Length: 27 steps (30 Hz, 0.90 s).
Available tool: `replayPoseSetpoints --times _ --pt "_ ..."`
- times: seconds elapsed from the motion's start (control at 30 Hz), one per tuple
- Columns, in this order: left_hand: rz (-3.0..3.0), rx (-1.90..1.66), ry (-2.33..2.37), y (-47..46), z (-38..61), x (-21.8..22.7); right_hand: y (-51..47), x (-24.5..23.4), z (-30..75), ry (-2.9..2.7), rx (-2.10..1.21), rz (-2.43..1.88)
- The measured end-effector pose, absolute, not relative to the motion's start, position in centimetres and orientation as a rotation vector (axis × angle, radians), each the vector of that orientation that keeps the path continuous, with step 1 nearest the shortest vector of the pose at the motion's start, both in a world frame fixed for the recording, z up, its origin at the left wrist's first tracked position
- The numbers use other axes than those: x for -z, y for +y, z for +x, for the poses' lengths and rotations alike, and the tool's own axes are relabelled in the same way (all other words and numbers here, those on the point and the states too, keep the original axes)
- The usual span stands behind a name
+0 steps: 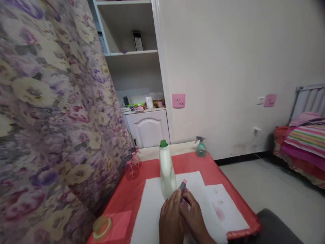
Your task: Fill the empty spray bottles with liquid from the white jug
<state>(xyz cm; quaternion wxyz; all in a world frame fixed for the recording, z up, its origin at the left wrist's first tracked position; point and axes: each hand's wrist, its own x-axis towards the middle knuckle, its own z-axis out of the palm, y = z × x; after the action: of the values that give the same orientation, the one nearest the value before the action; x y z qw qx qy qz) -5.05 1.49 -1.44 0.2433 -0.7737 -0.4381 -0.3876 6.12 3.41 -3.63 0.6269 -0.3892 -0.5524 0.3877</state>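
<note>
Both of my hands are together over the white paper, low in the middle of the head view. A grey and pink spray head sticks up between them. My left hand is closed against its left side, fingers pressed together. From the right, my right hand closes around the lower part, where something pinkish shows; the fingers hide most of it. Just beyond my hands stands a tall pale green bottle, upright, with a green piece in its mouth.
Two pink clear spray bottles stand at the left edge of the red tabletop. A green spray bottle is at the far right corner. A roll of tape lies front left. A stained sheet lies right.
</note>
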Motion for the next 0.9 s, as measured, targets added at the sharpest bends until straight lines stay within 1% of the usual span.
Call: replayPoseSetpoints --times 0.1,0.27,0.43,0.57,0.73,0.9 --pt "-2.146 1.078 -1.217 1.42 -5.12 1.49 3.50 4.03 5.92 -1.238 -0.878 -0.982" --pt "-2.164 1.133 -1.259 1.35 -5.19 1.75 2.97 4.37 6.11 -1.309 -0.912 -0.883" --pt "-2.173 1.145 -1.306 1.17 -5.15 1.75 2.95 3.73 5.83 -1.208 -0.990 -0.894" --pt "-2.166 1.113 -1.286 1.01 -5.16 1.58 3.07 3.93 5.75 -1.202 -0.958 -0.933" --pt "-2.143 1.110 -1.255 0.99 -5.02 1.66 2.82 3.95 6.26 -1.343 -0.914 -0.855" --pt "-2.158 1.075 -1.259 0.83 -4.90 1.11 2.89 3.60 5.86 -1.244 -0.887 -1.003"
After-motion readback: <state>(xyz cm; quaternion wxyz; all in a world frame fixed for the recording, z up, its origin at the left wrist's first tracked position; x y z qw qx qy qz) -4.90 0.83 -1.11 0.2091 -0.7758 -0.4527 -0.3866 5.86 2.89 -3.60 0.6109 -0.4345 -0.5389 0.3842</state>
